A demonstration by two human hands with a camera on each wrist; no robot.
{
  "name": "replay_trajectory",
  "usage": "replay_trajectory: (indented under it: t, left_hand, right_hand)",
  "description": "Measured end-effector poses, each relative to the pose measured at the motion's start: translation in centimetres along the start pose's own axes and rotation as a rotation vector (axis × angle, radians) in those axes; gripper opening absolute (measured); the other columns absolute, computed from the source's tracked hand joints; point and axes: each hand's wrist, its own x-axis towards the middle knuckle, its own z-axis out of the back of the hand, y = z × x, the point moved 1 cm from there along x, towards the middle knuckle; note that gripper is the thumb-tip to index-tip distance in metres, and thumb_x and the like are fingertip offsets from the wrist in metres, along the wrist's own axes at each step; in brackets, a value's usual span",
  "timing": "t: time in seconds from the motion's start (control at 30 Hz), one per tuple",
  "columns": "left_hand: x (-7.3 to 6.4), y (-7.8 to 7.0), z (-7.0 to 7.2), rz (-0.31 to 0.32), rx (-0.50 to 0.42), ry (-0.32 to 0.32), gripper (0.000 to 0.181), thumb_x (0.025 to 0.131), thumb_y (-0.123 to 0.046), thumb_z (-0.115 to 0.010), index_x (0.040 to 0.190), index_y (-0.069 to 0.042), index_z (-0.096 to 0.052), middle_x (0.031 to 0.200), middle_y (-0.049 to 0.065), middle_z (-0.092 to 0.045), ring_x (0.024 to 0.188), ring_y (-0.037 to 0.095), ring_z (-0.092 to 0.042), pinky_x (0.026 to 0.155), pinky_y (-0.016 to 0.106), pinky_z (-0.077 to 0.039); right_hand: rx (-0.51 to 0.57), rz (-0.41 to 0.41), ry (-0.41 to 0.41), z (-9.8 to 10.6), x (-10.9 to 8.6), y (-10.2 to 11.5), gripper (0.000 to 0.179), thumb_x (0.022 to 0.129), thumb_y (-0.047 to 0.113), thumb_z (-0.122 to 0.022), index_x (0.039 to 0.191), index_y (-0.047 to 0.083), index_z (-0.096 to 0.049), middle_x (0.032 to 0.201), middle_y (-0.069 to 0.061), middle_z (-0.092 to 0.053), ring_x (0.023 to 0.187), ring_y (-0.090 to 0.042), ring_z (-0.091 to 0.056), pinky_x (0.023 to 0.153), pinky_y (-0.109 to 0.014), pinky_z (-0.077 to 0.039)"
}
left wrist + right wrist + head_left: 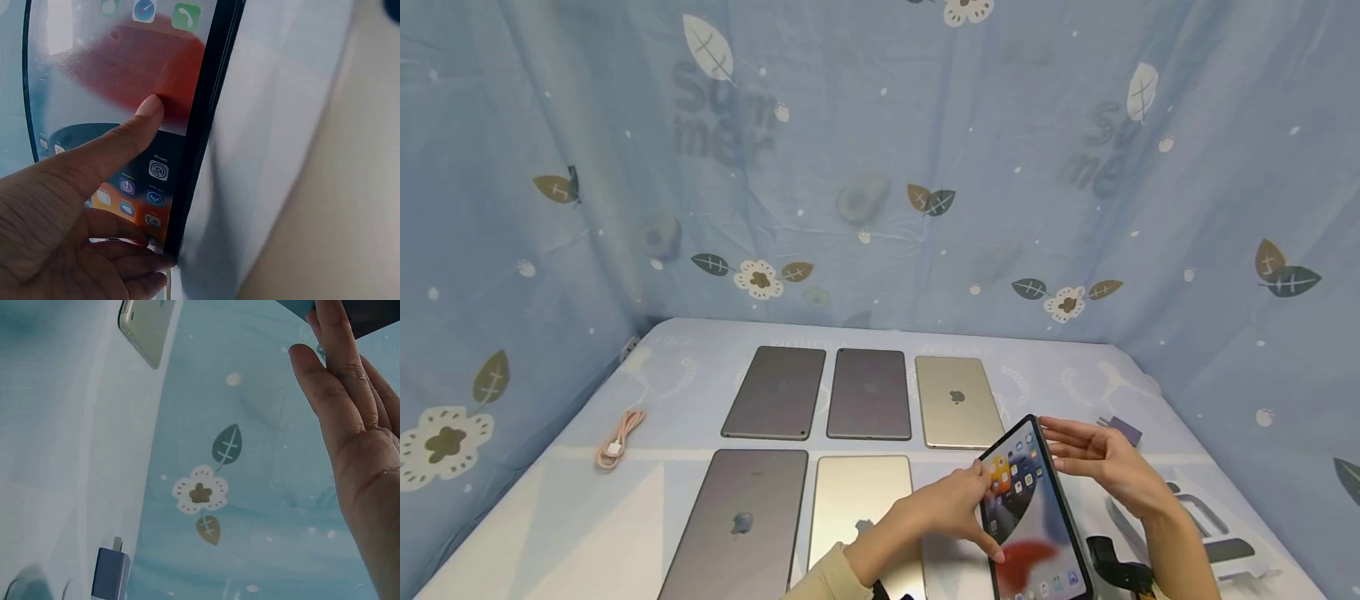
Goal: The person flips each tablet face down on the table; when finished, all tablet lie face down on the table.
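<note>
A tablet with a black border and lit screen of app icons is tilted up at the right front of the table. My left hand grips its left side, the thumb lying across the glass; in the left wrist view the left hand's other fingers bend at the edge. My right hand touches the upper right edge with extended fingers. In the right wrist view those fingers reach to a dark corner of the tablet. Under my left forearm lies a gold tablet, face down and partly hidden.
Face-down tablets lie in two rows: a grey one, another grey one, a gold one and a large grey one. A pink cable is at left. A purple charger and a grey-white object are at right.
</note>
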Motion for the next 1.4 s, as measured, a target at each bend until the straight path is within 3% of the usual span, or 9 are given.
replay_trajectory:
  t: [0.17,0.3,0.57,0.67,0.77,0.87,0.97,1.17,1.4]
  left_hand:
    - [-0.3,0.2,0.6,0.017,-0.11,0.008,0.084,0.068,-0.048,-0.084,0.133,-0.007,-0.05,0.118,-0.004,-0.06,0.098,0.003,-0.058,0.084,0.015,-0.047]
    - [-0.6,0.2,1.6,-0.014,-0.198,0.007,0.066,0.071,-0.044,-0.083,0.124,-0.016,-0.055,0.114,-0.009,-0.065,0.101,0.0,-0.059,0.08,0.013,-0.047]
    - [-1.1,0.1,3.4,-0.047,-0.281,-0.035,0.071,0.076,-0.047,-0.078,0.136,-0.019,-0.052,0.136,-0.007,-0.056,0.128,0.007,-0.05,0.099,0.022,-0.046]
    - [-1.4,0.2,4.1,-0.047,-0.296,-0.043,0.076,0.077,-0.049,-0.077,0.141,-0.021,-0.047,0.142,-0.007,-0.051,0.132,0.008,-0.046,0.102,0.025,-0.044]
    - [-1.7,0.4,4.8,-0.032,-0.324,-0.054,0.087,0.076,-0.049,-0.078,0.147,-0.018,-0.039,0.147,-0.004,-0.045,0.135,0.01,-0.043,0.106,0.028,-0.042]
    - [-2.0,0.7,5.4,-0.024,-0.364,-0.082,0.098,0.075,-0.046,-0.079,0.152,-0.012,-0.03,0.152,0.001,-0.038,0.138,0.013,-0.039,0.11,0.03,-0.039]
    - [-2.3,0.9,6.0,-0.024,-0.431,-0.099,0.105,0.074,-0.042,-0.081,0.153,-0.009,-0.021,0.155,0.005,-0.032,0.14,0.014,-0.036,0.113,0.03,-0.035]
    - [-2.7,1.6,6.7,-0.011,-0.475,-0.092,0.113,0.071,-0.038,-0.084,0.155,-0.01,-0.013,0.157,0.005,-0.026,0.142,0.013,-0.034,0.114,0.03,-0.032]
    - [-3.3,2.3,7.6,0.001,-0.402,-0.07,0.116,0.068,-0.037,-0.087,0.154,-0.008,-0.015,0.158,0.006,-0.026,0.142,0.015,-0.033,0.115,0.031,-0.032]
  right_hand:
    - [-0.011,0.0,0.007,-0.8,0.5,0.1,0.051,0.093,-0.004,-0.054,0.14,-0.013,-0.037,0.131,0.019,-0.059,0.113,-0.003,-0.062,0.088,-0.02,-0.053]
    - [0.003,-0.001,0.034,-1.5,0.9,0.3,0.049,0.093,-0.004,-0.054,0.14,-0.009,-0.041,0.131,0.018,-0.059,0.113,-0.004,-0.062,0.088,-0.022,-0.053]
    - [0.02,-0.008,0.094,-2.4,1.3,0.0,0.055,0.093,-0.003,-0.055,0.142,-0.014,-0.033,0.135,0.015,-0.056,0.116,-0.004,-0.061,0.089,-0.024,-0.054]
    - [-0.014,-0.032,0.145,-3.0,1.7,-0.3,0.06,0.094,0.001,-0.057,0.142,-0.018,-0.026,0.145,-0.007,-0.05,0.117,0.001,-0.058,0.09,-0.022,-0.052]
    - [-0.046,-0.07,0.194,-3.5,2.0,-0.7,0.066,0.094,0.006,-0.059,0.143,-0.019,-0.022,0.149,-0.032,-0.032,0.118,0.006,-0.054,0.093,-0.018,-0.049]
    - [-0.061,-0.097,0.226,-3.9,2.3,-1.1,0.07,0.094,0.008,-0.06,0.144,-0.018,-0.02,0.148,-0.042,-0.018,0.119,0.006,-0.053,0.095,-0.016,-0.046]
    - [-0.09,-0.128,0.239,-4.3,2.5,-1.5,0.071,0.094,0.011,-0.061,0.145,-0.017,-0.021,0.15,-0.04,-0.018,0.126,-0.007,-0.054,0.097,-0.02,-0.047]
    - [-0.166,-0.147,0.278,-5.0,2.7,-2.2,0.069,0.095,0.015,-0.06,0.146,-0.014,-0.024,0.151,-0.036,-0.023,0.135,-0.052,-0.033,0.104,-0.049,-0.041]
    - [-0.274,-0.137,0.296,-5.5,2.8,-3.1,0.069,0.094,0.016,-0.062,0.146,-0.011,-0.026,0.151,-0.033,-0.027,0.136,-0.053,-0.029,0.106,-0.059,-0.029]
